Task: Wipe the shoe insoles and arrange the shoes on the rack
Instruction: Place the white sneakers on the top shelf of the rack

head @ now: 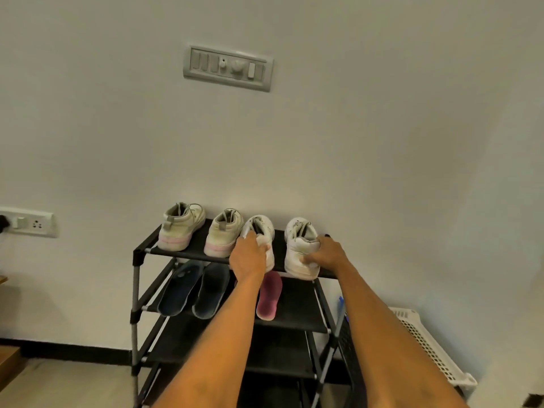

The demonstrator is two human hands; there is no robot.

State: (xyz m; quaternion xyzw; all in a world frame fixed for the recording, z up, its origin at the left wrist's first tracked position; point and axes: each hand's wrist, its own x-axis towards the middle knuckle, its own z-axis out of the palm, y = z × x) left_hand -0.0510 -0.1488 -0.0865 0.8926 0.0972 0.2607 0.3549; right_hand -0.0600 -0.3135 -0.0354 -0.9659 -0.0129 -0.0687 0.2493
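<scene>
Both hands are on the white pair on the rack's (141,254) top shelf. Left hand (248,254) grips the heel of the left white shoe (262,228), fingers curled round its back. Right hand (326,254) holds the heel of the right white shoe (301,248), thumb under the heel, fingers wrapped on the outer side. Toes of both point to 12 o'clock, toward the wall.

At 9 o'clock from the left hand sit two cream sneakers w/ pink soles (181,228), heels out, same shelf. Second shelf, at 6 o'clock below them: pair of dark blue insoles (194,290), and a pink one (268,295) just right of the left forearm. White perforated basket (426,343) on the floor at 4 o'clock.

Step in hand, prob.: squaring the white pair on the shelf. To do it well: push both in evenly till heels line up w/ the cream pair's, keep them parallel w/ a small gap btwn, and don't nudge the left shoe into the cream sneaker next to it. Right shoe's heel hangs over the front bar, so ease it back.
</scene>
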